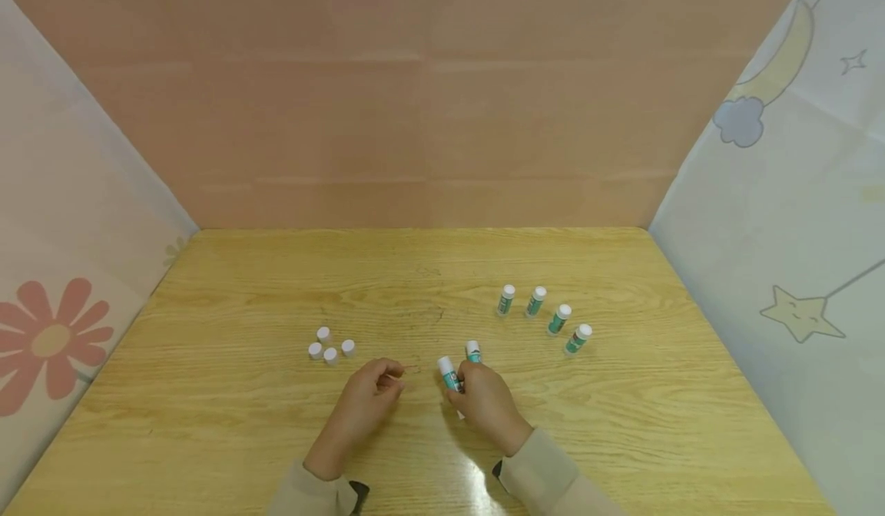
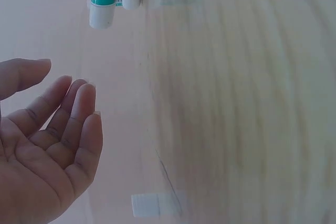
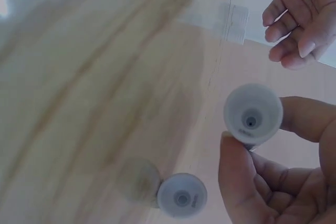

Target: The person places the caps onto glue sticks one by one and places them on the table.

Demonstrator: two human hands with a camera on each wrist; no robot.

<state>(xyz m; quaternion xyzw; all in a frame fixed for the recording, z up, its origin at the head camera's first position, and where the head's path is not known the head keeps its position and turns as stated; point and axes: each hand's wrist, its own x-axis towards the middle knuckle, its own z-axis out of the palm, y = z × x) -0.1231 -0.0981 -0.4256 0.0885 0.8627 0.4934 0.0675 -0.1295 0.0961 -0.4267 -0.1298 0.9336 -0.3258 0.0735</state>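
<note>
My right hand [image 1: 487,401] pinches a green-and-white glue stick [image 1: 450,378] between thumb and fingers, tilted above the table. The right wrist view shows the round hollow base of the held glue stick [image 3: 253,114]. Just beyond that hand, a second glue stick [image 1: 473,352] is partly hidden by it; its base [image 3: 182,196] also appears in the right wrist view. My left hand [image 1: 369,393] holds nothing, its fingers loosely bent with the palm facing the right hand. Nearest to it, several small white caps [image 1: 331,356] lie in a group on the left.
Several more glue sticks [image 1: 558,319] with white tops stand in a slanting row at the right of the wood-grain table [image 1: 242,286]. A pinkish-brown backdrop [image 1: 422,117] closes off the back, and patterned white panels [image 1: 795,216] flank both sides.
</note>
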